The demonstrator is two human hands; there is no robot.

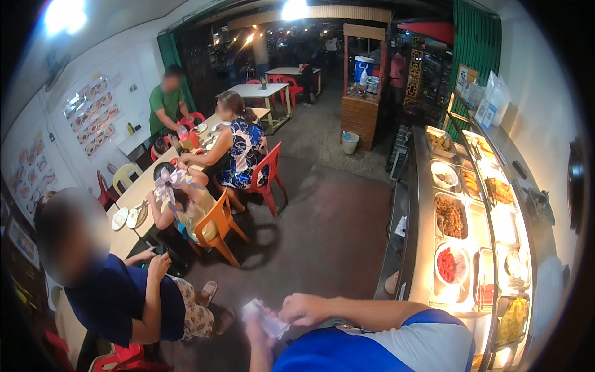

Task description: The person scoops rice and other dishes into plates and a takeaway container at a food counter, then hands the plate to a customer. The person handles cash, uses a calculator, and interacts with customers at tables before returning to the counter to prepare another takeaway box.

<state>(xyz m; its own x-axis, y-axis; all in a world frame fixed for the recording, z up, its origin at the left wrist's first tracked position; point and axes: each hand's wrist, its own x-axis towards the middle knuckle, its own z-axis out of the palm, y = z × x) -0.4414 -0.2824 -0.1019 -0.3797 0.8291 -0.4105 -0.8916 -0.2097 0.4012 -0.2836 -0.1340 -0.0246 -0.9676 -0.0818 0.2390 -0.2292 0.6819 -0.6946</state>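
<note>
My left hand [257,331] holds a crumpled white sheet [274,324], paper or thin cloth, in front of my blue shirt. Some motion blur softens this hand and its fingers. My right hand [303,309] reaches across from the right with curled fingers, pinching the sheet's upper right edge. Part of the sheet is hidden behind the fingers of both hands.
Right of me runs a lit food display counter [413,260] with several metal trays. A person in a dark blue shirt [121,297] stands close on the left. Beyond are a dining table [132,197] with seated people, an orange chair [223,228] and a white bucket [350,143].
</note>
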